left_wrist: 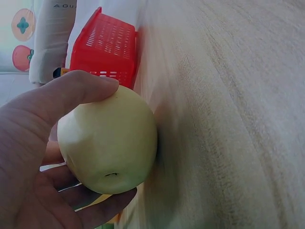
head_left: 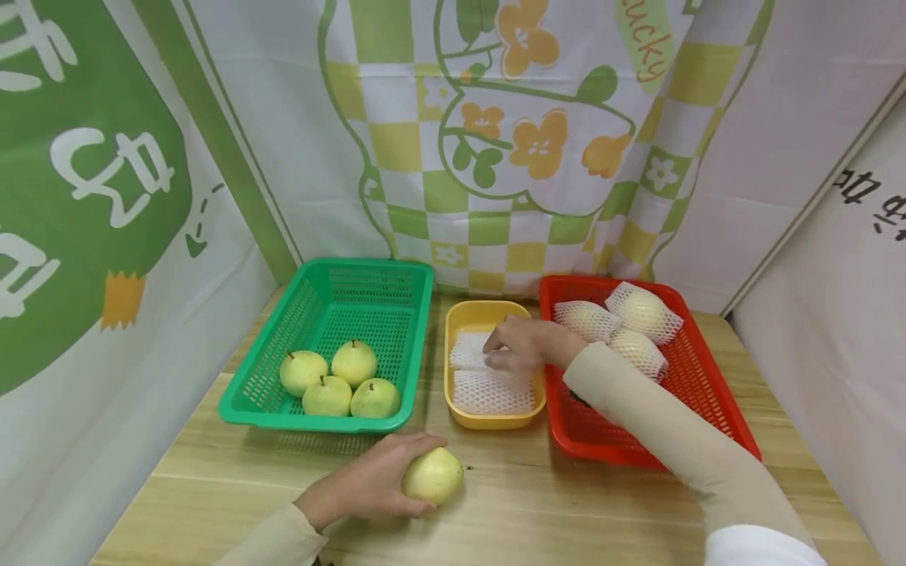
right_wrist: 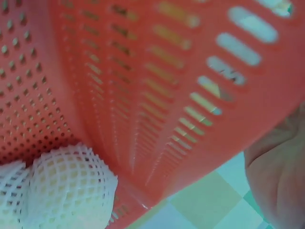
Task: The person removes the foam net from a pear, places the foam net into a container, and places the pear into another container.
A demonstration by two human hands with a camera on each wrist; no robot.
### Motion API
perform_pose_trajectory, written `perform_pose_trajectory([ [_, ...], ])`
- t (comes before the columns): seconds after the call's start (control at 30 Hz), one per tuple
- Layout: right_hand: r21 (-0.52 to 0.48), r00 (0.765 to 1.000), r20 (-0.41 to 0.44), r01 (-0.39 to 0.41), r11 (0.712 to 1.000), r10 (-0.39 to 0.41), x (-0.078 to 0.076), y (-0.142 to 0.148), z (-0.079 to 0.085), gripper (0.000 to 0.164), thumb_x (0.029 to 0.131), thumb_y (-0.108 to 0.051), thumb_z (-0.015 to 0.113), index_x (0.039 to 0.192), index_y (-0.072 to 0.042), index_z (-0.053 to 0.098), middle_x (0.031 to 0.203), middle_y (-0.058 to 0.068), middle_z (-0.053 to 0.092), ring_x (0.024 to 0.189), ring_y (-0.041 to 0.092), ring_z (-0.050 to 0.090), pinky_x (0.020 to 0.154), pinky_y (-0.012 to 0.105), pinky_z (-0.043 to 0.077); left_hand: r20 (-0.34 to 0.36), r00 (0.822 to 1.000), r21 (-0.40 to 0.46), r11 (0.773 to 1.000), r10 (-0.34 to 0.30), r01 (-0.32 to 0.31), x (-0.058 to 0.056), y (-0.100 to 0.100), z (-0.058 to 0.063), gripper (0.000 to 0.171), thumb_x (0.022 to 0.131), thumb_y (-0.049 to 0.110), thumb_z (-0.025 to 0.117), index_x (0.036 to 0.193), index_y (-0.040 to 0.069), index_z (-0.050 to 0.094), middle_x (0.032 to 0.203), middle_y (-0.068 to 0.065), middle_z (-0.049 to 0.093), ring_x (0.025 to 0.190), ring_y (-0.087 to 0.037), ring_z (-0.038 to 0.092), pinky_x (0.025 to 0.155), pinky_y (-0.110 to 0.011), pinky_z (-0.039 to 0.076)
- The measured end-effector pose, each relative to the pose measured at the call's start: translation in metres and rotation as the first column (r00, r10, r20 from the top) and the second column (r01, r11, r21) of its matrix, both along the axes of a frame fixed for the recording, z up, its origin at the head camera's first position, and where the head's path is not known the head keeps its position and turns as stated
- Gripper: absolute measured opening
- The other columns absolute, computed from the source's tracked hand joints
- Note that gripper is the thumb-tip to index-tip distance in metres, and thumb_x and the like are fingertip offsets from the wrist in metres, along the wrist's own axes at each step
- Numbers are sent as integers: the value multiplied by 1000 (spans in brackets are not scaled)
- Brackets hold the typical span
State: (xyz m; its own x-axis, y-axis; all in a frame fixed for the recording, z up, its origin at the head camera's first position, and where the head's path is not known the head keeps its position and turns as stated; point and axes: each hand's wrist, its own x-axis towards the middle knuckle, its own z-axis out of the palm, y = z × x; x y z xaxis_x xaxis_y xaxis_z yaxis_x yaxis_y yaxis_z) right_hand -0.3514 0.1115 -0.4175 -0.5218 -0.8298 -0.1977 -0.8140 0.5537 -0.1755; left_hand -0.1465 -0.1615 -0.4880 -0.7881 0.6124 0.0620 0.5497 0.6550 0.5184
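Observation:
A pale yellow-green pear (head_left: 433,476) is gripped in my left hand (head_left: 382,479), low over the table in front of the baskets. The left wrist view shows the thumb on one side of the pear (left_wrist: 109,138) and fingers around the other. Over the yellow tray (head_left: 495,421), my right hand (head_left: 517,343) has bent fingers at the white foam nets (head_left: 493,391); blur hides whether they pinch one. The right wrist view catches only part of that hand (right_wrist: 279,167), beyond the red basket's wall.
Several bare pears (head_left: 329,395) lie in the green basket (head_left: 314,424) on the left. On the right, the red basket (head_left: 715,377) holds three pears in foam nets (head_left: 637,352), and my right forearm crosses above it. A printed curtain (head_left: 495,244) hangs behind.

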Motion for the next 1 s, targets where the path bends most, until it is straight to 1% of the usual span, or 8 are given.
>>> perform_pose_trajectory([
  [0.1,-69,999,-12,-48,996,47,1,-2,0,27,107,-24,59,105,-11,83,100,1,81,83,11,70,83,34,63,-6,1000,7,1000,-4,4,-1,0,0,80,78,38,90,145,6,60,137,-6,70,120,-24,66,99,-39,60],
  [0.23,-77,987,-70,-148,986,143,2,-4,-7,18,100,-15,71,84,-10,76,75,-4,69,66,5,49,65,22,48,3,1000,10,1000,-9,9,-1,0,-2,80,78,39,90,145,6,60,136,-5,70,120,-23,65,98,-38,60],
  [0.33,-46,982,-110,-162,986,156,5,-6,-14,19,94,-19,78,80,-11,71,70,-6,61,64,5,44,61,20,39,9,1000,13,1000,-14,14,-1,0,-3,81,78,40,90,145,6,60,136,-5,70,119,-22,66,97,-36,60],
  [0.4,-23,979,-144,-151,988,146,7,-8,-17,20,92,-22,81,80,-10,70,69,-4,60,62,8,44,59,22,39,8,1000,14,1000,-16,16,-1,0,-3,81,79,40,90,145,6,60,135,-5,70,118,-21,66,96,-35,60],
  [0.47,-2,977,-175,-127,992,125,10,-9,-18,17,91,-25,82,86,-10,74,74,-4,68,63,10,53,61,24,48,5,1000,12,1000,-13,13,-1,0,-3,81,78,40,90,145,6,60,135,-5,70,118,-21,66,96,-35,60],
  [0.6,32,981,-183,-64,997,68,17,-10,-10,24,93,-28,82,107,-9,80,100,3,82,81,17,74,79,33,64,-4,1000,10,1000,-11,11,-1,1,-3,81,78,40,90,145,6,60,136,-5,70,119,-23,65,98,-38,60],
  [0.73,21,976,-213,-49,999,52,23,-7,7,31,95,-29,81,116,-8,79,112,7,82,94,22,79,87,39,66,-12,1000,19,1000,-17,17,-1,1,-2,80,78,38,91,144,5,60,135,-6,70,118,-22,66,97,-38,60],
  [1.0,-44,958,-286,-23,999,9,43,7,46,32,97,-31,78,118,-7,79,112,7,82,92,23,79,81,39,66,-19,1000,14,1000,-18,18,0,0,-1,80,78,38,91,145,5,60,134,-6,70,117,-23,66,95,-37,61],
])
